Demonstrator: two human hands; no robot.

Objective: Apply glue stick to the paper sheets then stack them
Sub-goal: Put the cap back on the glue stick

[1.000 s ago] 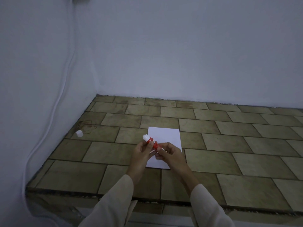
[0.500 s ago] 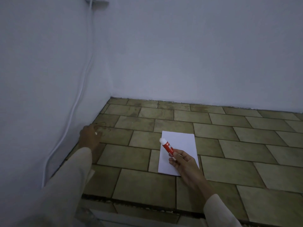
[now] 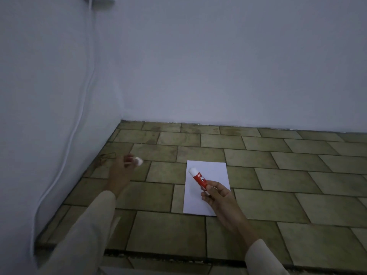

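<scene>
A white stack of paper sheets (image 3: 210, 175) lies flat on the tiled surface in the middle. My right hand (image 3: 220, 197) holds a red glue stick (image 3: 199, 178) by its lower end, over the paper, with the white glue end pointing up and left. My left hand (image 3: 121, 171) is raised to the left of the paper, and its fingertips pinch the small white cap (image 3: 138, 161). The two hands are well apart.
The brown tiled surface (image 3: 278, 195) meets white walls at the back and on the left. A white cable (image 3: 79, 116) hangs down the left wall. A thin dark wire loop (image 3: 108, 155) lies by the left wall. The tiled front edge (image 3: 178, 259) drops off near me.
My left hand left the glue stick, reached left to the cap by the wall, and now lifts it toward the right. My right hand kept the glue stick over the paper.
</scene>
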